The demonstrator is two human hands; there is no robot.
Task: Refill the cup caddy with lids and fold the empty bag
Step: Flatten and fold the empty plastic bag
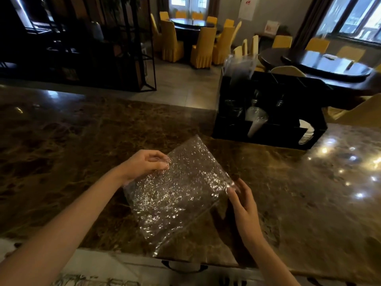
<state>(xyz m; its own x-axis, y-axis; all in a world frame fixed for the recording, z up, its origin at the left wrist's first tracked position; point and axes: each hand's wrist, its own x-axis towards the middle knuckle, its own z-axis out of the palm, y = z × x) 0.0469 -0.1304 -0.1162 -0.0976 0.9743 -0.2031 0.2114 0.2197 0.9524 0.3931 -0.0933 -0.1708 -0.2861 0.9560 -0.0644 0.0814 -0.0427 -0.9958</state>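
An empty clear plastic bag (175,193), crinkled and glinting, lies spread flat on the brown marble counter (82,151) in front of me. My left hand (147,163) pinches the bag's left edge near its upper corner. My right hand (243,201) holds the bag's right edge with the fingers curled onto the plastic. The black cup caddy (270,112) stands at the back right of the counter. It holds clear cups and lids (256,117) in its front slots, a white stack (306,132) at its right end and clear plastic sticking up from its top left.
The counter's near edge runs below the bag, with a black handle (183,268) under it. Beyond the counter are a black metal shelf (92,44), dark round tables (329,67) and yellow-covered chairs (201,48).
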